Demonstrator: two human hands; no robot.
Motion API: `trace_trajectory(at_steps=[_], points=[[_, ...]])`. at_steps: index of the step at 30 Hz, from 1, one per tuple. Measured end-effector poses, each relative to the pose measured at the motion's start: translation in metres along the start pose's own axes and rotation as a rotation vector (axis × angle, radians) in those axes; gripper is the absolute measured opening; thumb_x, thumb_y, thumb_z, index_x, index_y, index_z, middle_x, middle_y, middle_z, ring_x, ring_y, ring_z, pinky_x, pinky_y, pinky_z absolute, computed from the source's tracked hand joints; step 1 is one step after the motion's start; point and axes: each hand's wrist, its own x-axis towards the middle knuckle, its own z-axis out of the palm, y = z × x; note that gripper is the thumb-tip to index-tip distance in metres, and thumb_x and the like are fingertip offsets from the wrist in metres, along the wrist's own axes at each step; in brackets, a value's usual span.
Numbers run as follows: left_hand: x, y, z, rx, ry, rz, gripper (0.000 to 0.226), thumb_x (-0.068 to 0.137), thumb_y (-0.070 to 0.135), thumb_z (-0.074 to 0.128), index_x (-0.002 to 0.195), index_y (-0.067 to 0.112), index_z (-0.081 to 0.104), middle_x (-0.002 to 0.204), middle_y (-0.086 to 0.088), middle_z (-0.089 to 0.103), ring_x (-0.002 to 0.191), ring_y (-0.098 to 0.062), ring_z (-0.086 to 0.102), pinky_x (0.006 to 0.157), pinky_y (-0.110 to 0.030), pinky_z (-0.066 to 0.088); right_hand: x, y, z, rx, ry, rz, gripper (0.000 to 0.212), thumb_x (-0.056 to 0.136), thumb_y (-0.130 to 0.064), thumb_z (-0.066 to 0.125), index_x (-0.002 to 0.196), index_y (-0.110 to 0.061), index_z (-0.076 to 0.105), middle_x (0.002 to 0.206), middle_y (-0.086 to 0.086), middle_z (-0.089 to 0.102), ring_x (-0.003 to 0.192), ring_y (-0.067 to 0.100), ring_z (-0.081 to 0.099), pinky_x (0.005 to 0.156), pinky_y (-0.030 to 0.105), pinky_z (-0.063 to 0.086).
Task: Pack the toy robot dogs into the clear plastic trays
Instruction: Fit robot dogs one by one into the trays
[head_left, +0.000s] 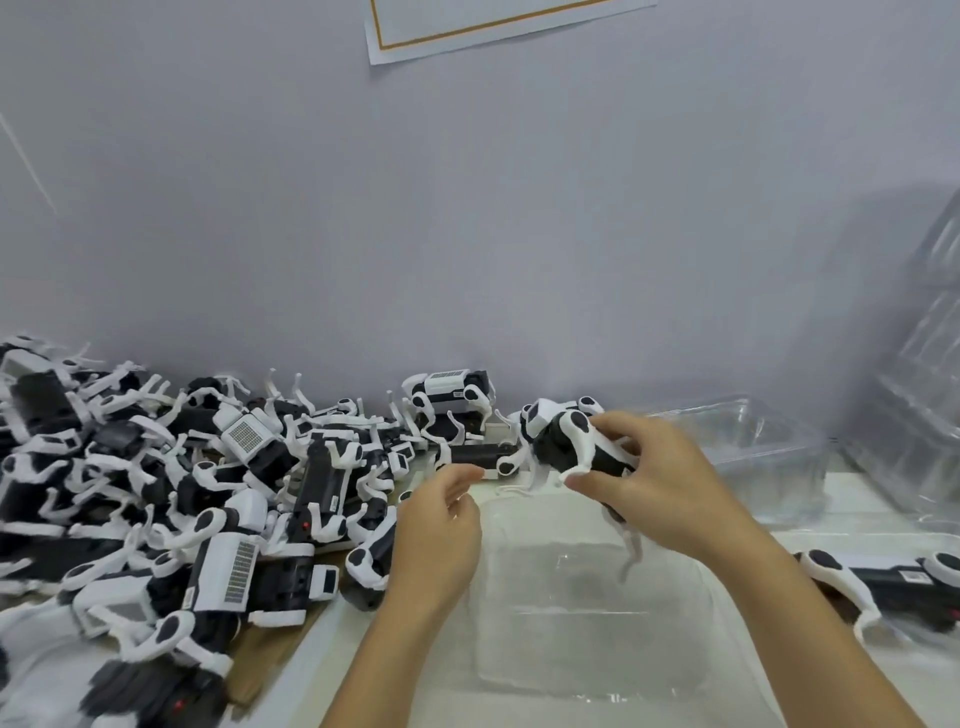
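My right hand (660, 488) grips a black-and-white toy robot dog (569, 441) and holds it in the air above the far edge of a clear plastic tray (587, 623) lying flat in front of me. My left hand (441, 530) hovers just left of the tray's far corner with relaxed, slightly curled fingers and holds nothing. A big heap of the same toy dogs (182, 499) covers the table to the left. Another dog (883, 582) lies on its side at the right.
A stack of clear trays (924, 389) leans against the wall at the far right, with more clear trays (753, 441) lying in front of it. The grey wall (467, 234) closes off the table's back. A framed paper (493, 26) hangs above.
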Motion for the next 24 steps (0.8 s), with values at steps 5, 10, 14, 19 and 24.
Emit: trace_trajectory(at_steps=[5,10,14,19,24], points=[[-0.023,-0.014,0.009,-0.194,-0.019,-0.039,0.045,0.095,-0.008,0.049,0.104,0.034,0.062,0.114,0.017,0.065,0.113,0.006,0.058,0.089,-0.003,0.043,-0.002,0.001,0.002,-0.029,-0.069,-0.007,0.032,0.074,-0.020,0.083,0.085,-0.046,0.069,0.073,-0.010,0.067,0.060,0.011,0.059,0.049,0.015,0.046],[-0.010,-0.028,0.012,-0.378,-0.145,-0.181,0.034,0.099,0.000,0.050,0.115,0.026,0.064,0.120,0.013,0.066,0.117,0.002,0.057,0.098,-0.016,0.042,0.000,0.006,0.003,-0.134,-0.102,-0.053,0.052,0.072,-0.019,0.085,0.079,-0.066,0.062,0.085,-0.019,0.066,0.081,-0.001,0.057,0.060,0.006,0.045],[-0.003,-0.035,0.013,-0.497,-0.166,-0.245,0.031,0.096,0.003,0.055,0.110,0.025,0.071,0.110,0.013,0.073,0.115,-0.004,0.061,0.099,-0.025,0.044,0.002,0.011,0.006,-0.181,-0.188,-0.043,0.034,0.072,-0.019,0.083,0.087,-0.046,0.070,0.081,-0.021,0.066,0.073,0.003,0.058,0.054,0.015,0.049],[0.000,-0.034,0.013,-0.544,-0.172,-0.286,0.035,0.095,-0.002,0.052,0.110,0.021,0.074,0.117,0.006,0.072,0.120,-0.015,0.061,0.111,-0.045,0.041,0.005,0.011,0.017,-0.274,-0.272,-0.029,0.038,0.073,-0.012,0.079,0.093,-0.042,0.071,0.088,-0.020,0.065,0.080,0.005,0.061,0.064,0.025,0.057],[0.003,-0.020,0.015,-0.433,-0.169,-0.310,0.046,0.092,-0.006,0.040,0.104,0.021,0.074,0.113,0.001,0.072,0.114,-0.018,0.063,0.107,-0.043,0.045,0.004,0.015,0.029,-0.362,-0.275,-0.006,0.040,0.072,-0.021,0.083,0.103,-0.040,0.067,0.094,-0.018,0.062,0.084,0.000,0.058,0.068,0.014,0.042]])
